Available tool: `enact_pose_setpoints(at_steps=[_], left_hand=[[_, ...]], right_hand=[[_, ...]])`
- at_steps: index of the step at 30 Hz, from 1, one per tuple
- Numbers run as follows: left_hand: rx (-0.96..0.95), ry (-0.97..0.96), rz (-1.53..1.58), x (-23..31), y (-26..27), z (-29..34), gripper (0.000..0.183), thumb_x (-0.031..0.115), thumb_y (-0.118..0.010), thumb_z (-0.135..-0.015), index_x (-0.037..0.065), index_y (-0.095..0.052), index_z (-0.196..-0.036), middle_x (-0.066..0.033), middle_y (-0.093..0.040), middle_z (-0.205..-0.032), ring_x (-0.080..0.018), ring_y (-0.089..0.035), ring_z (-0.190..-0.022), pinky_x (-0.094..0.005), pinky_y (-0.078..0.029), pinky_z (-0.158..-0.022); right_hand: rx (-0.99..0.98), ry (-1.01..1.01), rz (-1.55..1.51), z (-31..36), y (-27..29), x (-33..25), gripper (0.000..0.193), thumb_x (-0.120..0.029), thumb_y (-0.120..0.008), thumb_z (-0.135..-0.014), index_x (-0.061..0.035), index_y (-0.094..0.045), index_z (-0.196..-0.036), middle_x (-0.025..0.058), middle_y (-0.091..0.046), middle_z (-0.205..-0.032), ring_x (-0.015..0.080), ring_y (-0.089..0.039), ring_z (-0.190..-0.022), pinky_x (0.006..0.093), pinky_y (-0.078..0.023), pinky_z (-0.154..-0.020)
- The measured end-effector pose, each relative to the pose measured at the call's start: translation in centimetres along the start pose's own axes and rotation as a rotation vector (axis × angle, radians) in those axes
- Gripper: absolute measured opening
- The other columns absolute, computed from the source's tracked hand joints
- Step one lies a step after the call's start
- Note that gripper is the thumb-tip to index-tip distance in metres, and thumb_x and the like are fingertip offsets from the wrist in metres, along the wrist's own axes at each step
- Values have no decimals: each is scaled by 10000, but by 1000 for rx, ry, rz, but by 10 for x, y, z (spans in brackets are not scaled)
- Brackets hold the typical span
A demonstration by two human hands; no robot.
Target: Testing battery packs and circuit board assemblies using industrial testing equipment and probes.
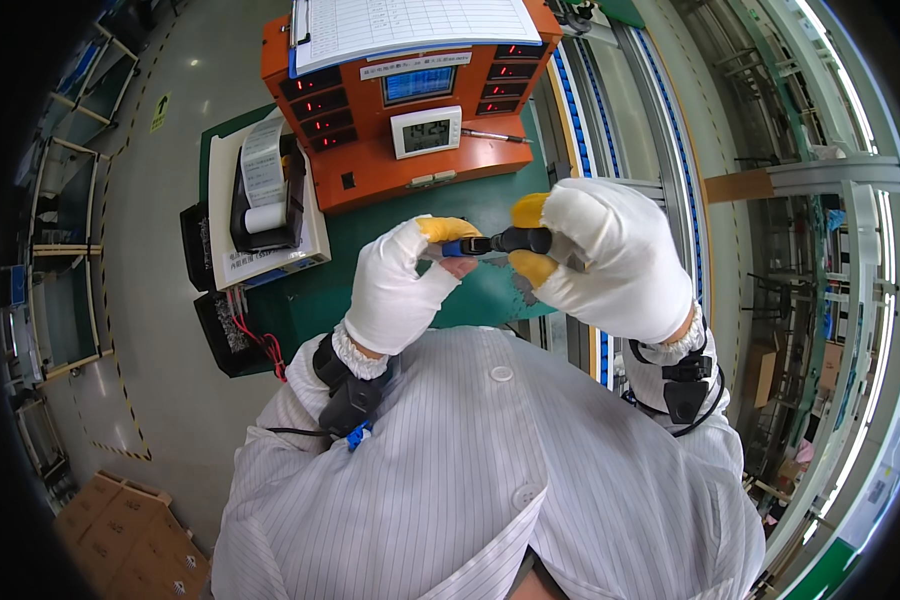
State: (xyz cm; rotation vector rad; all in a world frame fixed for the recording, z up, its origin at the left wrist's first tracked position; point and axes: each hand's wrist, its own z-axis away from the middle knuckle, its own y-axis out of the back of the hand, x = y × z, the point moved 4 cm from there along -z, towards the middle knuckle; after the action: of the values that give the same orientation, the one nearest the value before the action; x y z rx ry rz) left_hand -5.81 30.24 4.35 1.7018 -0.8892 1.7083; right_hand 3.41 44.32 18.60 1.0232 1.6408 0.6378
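Both hands on black-and-blue device, held over bench

L hand (395,285), white glove w/ yellow tip, has its fingers closed on the blue end of the black-and-blue device (482,245). R hand (625,255), gloved likewise, has its fingers around the black end, yellow tips above & below. Device sits btwn the hands, roughly level, above the green bench (315,312), just in front of the orange instrument (335,182); exact type unclear, partly covered by fingers.

On the instrument's ledge: white digital clock (426,132), w/ a pen (497,136) to its R. Clipboard (420,22) w/ gridded sheet on top. To the L, black printer (290,215) w/ paper strip out, on a white box (300,260); red wires (265,345) nearby. Conveyor (660,100) w/ blue rollers runs along R side.
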Motion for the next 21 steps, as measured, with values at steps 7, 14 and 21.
enact_pose_setpoints(at_steps=[7,14,21], left_hand=[[9,-25,-23,0,0,0,295,-73,-693,-806,-11,-676,-1093,-96,-704,-948,-143,-694,-817,-258,-565,-763],[11,-23,-26,0,2,0,287,-56,-710,-805,-7,-681,-1087,-89,-707,-939,-147,-695,-801,-249,-559,-746],[9,-30,-5,-3,2,-3,295,-67,-705,-801,-9,-679,-1089,-91,-704,-929,-149,-703,-793,-245,-559,-738]], right_hand=[[14,40,-2,0,1,0,328,5,-831,-639,-17,-629,-897,43,-536,-687,150,-537,-555,273,-426,-499],[10,49,-5,-3,2,-2,325,9,-828,-643,-12,-620,-891,49,-536,-692,152,-542,-555,269,-429,-498],[1,77,-1,-6,1,-2,341,16,-827,-625,-15,-595,-874,49,-545,-704,151,-559,-556,259,-441,-497]])
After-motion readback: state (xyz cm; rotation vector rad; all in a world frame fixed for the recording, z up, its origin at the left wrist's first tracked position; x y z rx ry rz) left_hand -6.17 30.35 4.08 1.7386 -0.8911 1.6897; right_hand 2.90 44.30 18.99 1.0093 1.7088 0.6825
